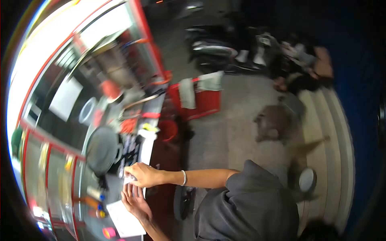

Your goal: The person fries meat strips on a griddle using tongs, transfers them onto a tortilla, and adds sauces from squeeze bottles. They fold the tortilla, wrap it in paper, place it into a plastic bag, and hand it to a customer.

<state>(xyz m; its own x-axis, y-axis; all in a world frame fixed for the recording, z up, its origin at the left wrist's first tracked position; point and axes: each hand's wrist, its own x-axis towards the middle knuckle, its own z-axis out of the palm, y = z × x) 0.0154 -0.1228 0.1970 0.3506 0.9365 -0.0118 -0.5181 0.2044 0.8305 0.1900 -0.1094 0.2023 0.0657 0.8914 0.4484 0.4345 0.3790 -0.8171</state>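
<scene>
White scrap (pixel 129 179), too blurred to name more closely, sits at the near left of the scene over the bench (pixel 155 108), pinched in the curled fingertips of the right hand (pixel 141 175), which wears a bracelet (pixel 183 177) at the wrist. The left hand (pixel 134 203) lies just nearer, spread open with nothing in it, its fingertips touching the scrap from below. A white sheet (pixel 126 221) lies on the bench beside the left hand, and a grey round lid (pixel 102 149) rests just beyond the right hand. Farther off, a red bucket (pixel 168 129) and a red crate (pixel 199 102) draped with cloths stand on the floor.
</scene>
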